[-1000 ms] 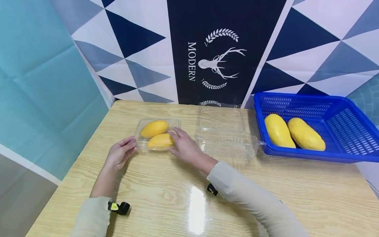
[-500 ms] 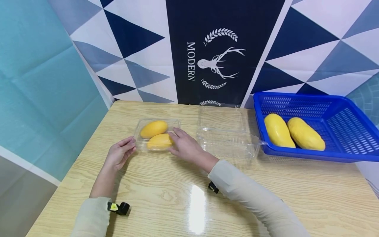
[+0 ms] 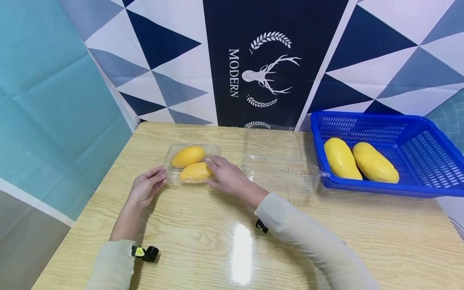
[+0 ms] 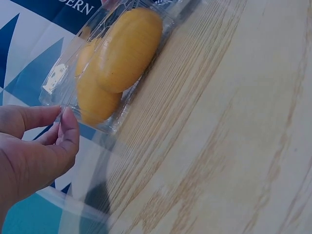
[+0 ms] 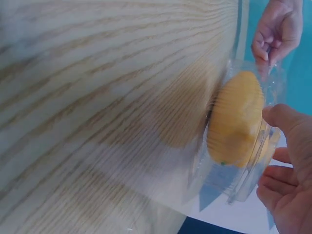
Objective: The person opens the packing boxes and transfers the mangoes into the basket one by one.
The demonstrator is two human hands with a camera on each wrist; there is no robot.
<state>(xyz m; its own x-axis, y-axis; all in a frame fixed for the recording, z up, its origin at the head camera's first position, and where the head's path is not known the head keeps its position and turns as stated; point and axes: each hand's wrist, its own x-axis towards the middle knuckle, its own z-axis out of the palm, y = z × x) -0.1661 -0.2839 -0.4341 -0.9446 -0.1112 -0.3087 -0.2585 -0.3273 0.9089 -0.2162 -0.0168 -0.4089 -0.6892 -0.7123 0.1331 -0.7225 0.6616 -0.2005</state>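
Observation:
A clear plastic clamshell box (image 3: 174, 179) stands on the table at the left with its lid down. Inside lie two mangoes, the far mango (image 3: 188, 157) and the near mango (image 3: 196, 173). My left hand (image 3: 146, 188) pinches the edge of the box at its left corner; in the left wrist view thumb and fingertips meet on the rim. On the opposite side, my right hand (image 3: 229, 176) holds the box by its right rim. The right wrist view shows the thumb on the near edge, with the other fingers partly hidden behind the lid.
A second clear clamshell box (image 3: 279, 173) stands open in the middle, lid raised toward the patterned wall. To its right, a blue plastic basket (image 3: 427, 157) holds two larger yellow fruits (image 3: 375, 163). Wood-grain table (image 3: 203, 245) spreads in front of the boxes.
Both hands stay on the box with the two mangoes and hardly move. The view shifts very slightly.

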